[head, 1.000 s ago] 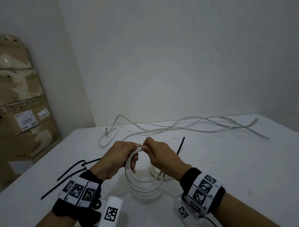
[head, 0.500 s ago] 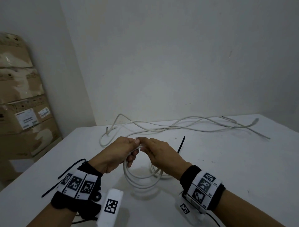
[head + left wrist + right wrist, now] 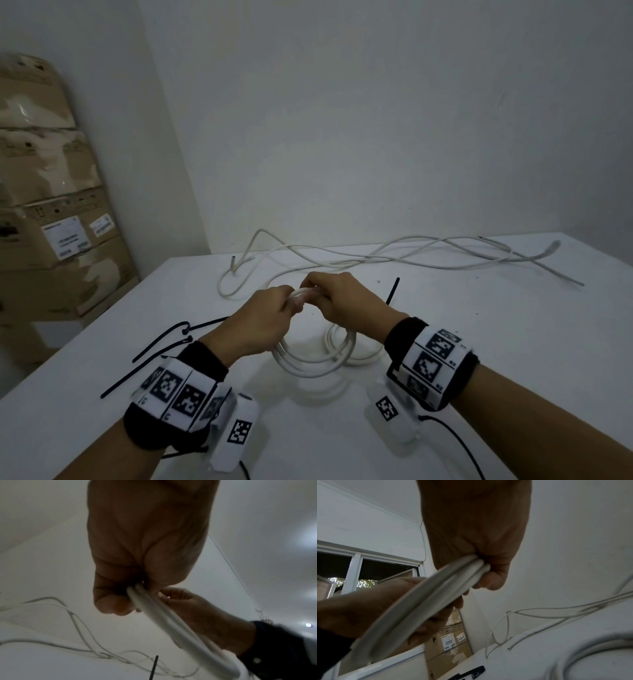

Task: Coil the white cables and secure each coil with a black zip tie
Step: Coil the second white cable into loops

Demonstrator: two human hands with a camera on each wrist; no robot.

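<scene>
Both hands hold one white cable coil (image 3: 310,366) up above the white table (image 3: 513,359). My left hand (image 3: 270,315) grips the top of the coil (image 3: 154,609) from the left, and my right hand (image 3: 342,294) grips the same bundle of strands (image 3: 447,585) from the right, the fists almost touching. The loop hangs down between the wrists. A second white coil (image 3: 356,349) lies flat on the table under my right wrist. A black zip tie (image 3: 393,289) lies just beyond my right hand. More black zip ties (image 3: 161,346) lie left of my left wrist.
Loose white cables (image 3: 394,255) sprawl across the far side of the table, one end (image 3: 553,245) at the right. Stacked cardboard boxes (image 3: 51,205) stand off the table's left edge. The wall runs right behind the table.
Both hands have lifted the coil a little and moved it away from me; the fists have closed in tighter on the top of the bundle. The coil on the table has not moved.
</scene>
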